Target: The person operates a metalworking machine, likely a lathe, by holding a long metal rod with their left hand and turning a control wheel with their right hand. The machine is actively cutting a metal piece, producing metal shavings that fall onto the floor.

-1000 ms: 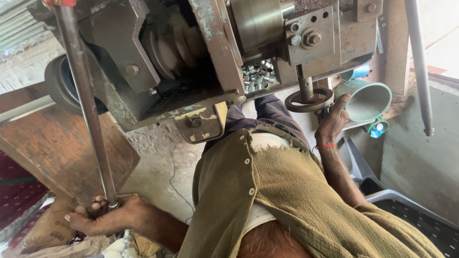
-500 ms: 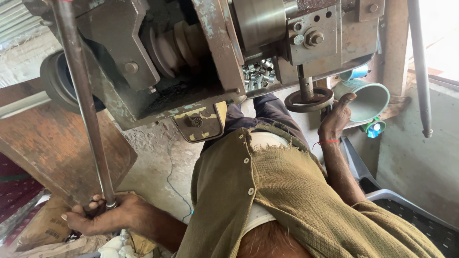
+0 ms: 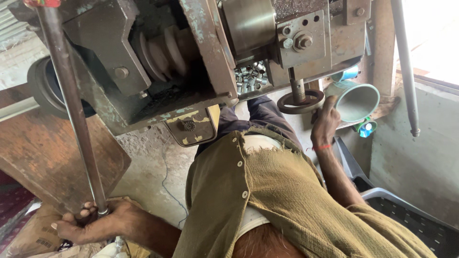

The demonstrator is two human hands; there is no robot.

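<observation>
shirt: olive green, coarse weave, pale buttons
undershirt: white
wrist thread: red
lever rod: dull grey steel, red tip
machine body: grey-green paint, chipped, rust brown patches
handwheel: dark rusty brown
funnel: pale teal green
small metal sleeves: shiny silver
wooden board: reddish brown
crate: grey rim, black mesh
trousers: dark navy

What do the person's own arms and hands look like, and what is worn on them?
Both forearms are bare, with no gloves and no sleeves reaching them. The right hand has a thin red thread band round its wrist. The left hand has bare fingers and no band or ring that shows.
</observation>
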